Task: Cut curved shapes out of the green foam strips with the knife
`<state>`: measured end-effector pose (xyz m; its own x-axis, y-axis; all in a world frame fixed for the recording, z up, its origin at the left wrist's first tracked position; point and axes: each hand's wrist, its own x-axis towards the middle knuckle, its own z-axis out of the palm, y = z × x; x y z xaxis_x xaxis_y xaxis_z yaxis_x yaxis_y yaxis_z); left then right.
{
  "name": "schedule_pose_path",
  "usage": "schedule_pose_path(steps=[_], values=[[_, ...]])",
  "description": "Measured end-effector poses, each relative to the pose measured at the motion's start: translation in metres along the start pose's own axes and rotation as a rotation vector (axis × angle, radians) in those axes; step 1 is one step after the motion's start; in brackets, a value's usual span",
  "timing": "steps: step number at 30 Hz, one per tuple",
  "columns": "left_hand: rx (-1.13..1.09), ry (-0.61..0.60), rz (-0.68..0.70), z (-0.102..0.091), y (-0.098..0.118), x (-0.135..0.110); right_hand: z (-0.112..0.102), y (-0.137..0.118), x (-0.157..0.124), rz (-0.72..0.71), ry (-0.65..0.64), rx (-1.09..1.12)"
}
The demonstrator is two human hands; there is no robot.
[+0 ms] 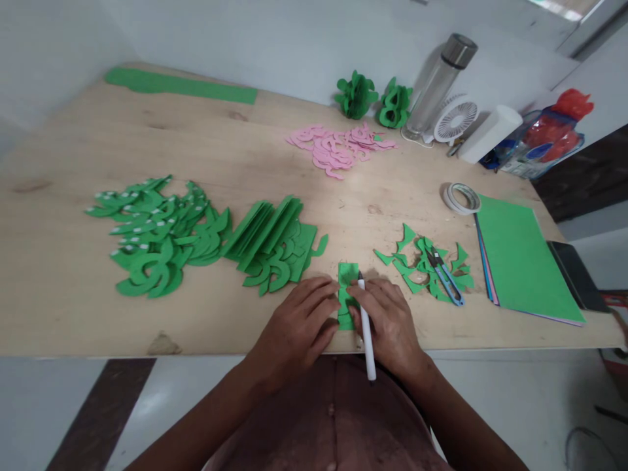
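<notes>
A small green foam or paper rectangle (348, 275) lies on the table near its front edge, between my hands. It carries a curved shape, whether drawn or laid on top I cannot tell. At its left edge rest the fingertips of my left hand (303, 320), fingers stretched out and holding nothing. My right hand (390, 320) is closed around a white marker (367, 340), dark tip pointing away from me, while its fingertips touch the rectangle's right side. Just left of the rectangle are folded green pieces (265, 229) and cut green shapes (275, 271).
Green cutouts with white tabs (152, 229) are heaped at left, pink cutouts (333, 147) farther back. Blue snips (446, 278) lie on green scraps (412, 275). Right of them are tape rolls (461, 197) and green sheets (530, 261). A bottle (439, 91) and fan (456, 119) stand behind.
</notes>
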<state>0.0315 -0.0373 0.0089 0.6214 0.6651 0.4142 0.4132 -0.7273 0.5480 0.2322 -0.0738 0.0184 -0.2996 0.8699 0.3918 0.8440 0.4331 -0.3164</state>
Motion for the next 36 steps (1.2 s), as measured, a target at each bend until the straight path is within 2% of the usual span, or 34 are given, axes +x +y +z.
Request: schedule_pose_path(steps=[36], values=[[0.013,0.011,0.017,-0.0015,0.0013,0.0,-0.0008,-0.0009,0.0002,0.008,-0.02,-0.016]])
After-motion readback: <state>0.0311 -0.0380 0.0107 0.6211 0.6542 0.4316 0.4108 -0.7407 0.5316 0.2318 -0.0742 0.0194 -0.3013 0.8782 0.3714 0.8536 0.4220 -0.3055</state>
